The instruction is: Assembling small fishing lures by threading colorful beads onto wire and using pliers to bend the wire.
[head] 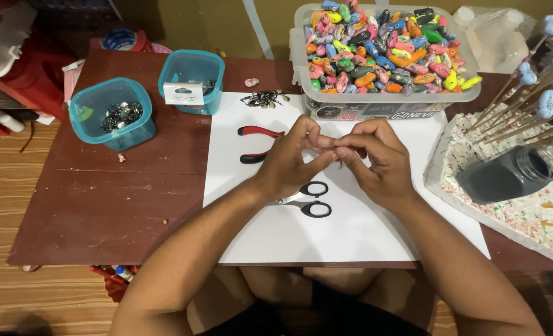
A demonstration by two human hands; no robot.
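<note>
Fingertips meeting over the white sheet

Now I see my left hand (292,163) and right hand (379,163) brought together above the white sheet (363,230) on the tabletop (108,199), fingers pinched narrow on something too small to make out. Scissors (307,199) lie just under my left hand, red-handled pliers (257,144) beside it, a tub of coloured beads (385,53) beyond.

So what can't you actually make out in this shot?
- What the left hand and right hand pinch: hidden by fingertips, too small.
- Pliers jaws: behind the left hand.
- Scissors blades: under the left wrist.
- Metal bits: too small.
- Jar contents: dark.
</note>
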